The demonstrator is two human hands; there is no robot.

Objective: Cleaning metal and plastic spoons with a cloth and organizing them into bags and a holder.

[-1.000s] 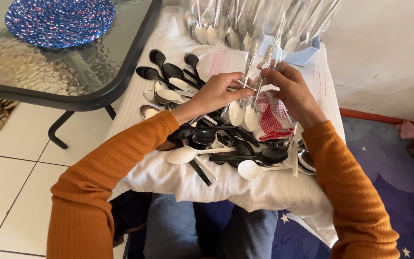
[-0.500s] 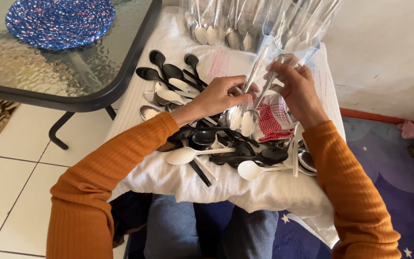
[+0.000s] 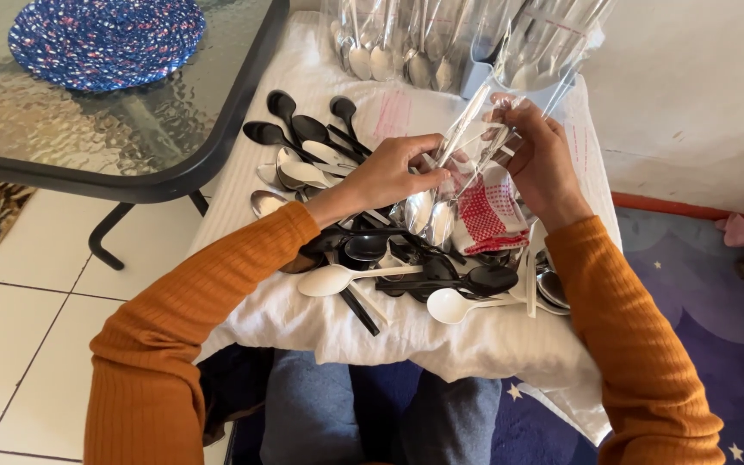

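Clear packet of spoons pinched between left hand and right hand.

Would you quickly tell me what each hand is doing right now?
Left hand: closed on the clear bag of spoons.
Right hand: closed on the same bag, at its upper part.
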